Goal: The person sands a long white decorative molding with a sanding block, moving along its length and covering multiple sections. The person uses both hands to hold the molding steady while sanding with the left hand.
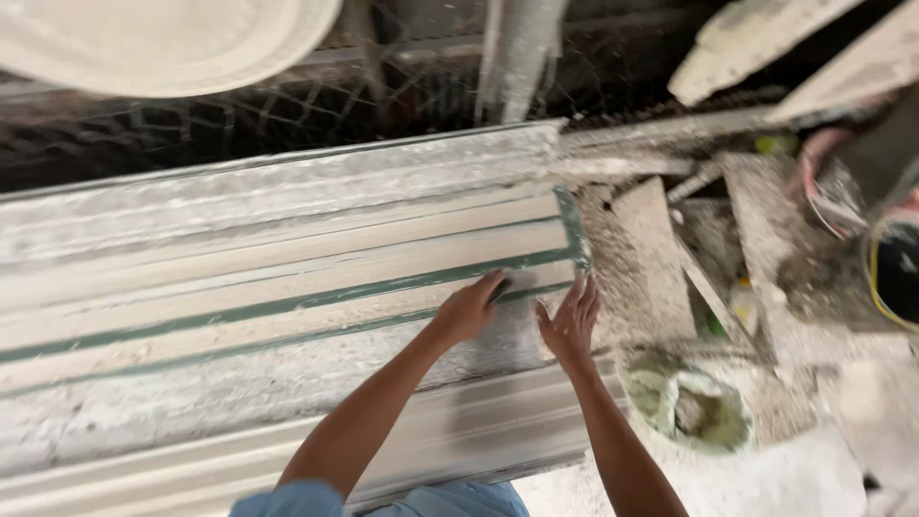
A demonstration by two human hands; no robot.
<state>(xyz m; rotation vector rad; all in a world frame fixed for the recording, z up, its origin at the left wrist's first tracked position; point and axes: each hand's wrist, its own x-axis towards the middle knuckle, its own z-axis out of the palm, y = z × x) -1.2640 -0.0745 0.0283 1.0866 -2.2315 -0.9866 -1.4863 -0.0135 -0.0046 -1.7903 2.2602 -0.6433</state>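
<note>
The long ridged mould (268, 287), grey-white with green stripes showing through a crust of plaster, runs off the left edge, so its full length is cut off. Behind it, wire mesh (239, 115) is dim and hard to read. The floor (814, 460) is blurred rubble, with a small bucket (699, 412) just beside the mould's end. The left hand (469, 308) presses on the mould near its right end, fingers curled; whether it holds something I cannot tell. The right hand (571, 321) lies spread flat at the mould's edge.
</note>
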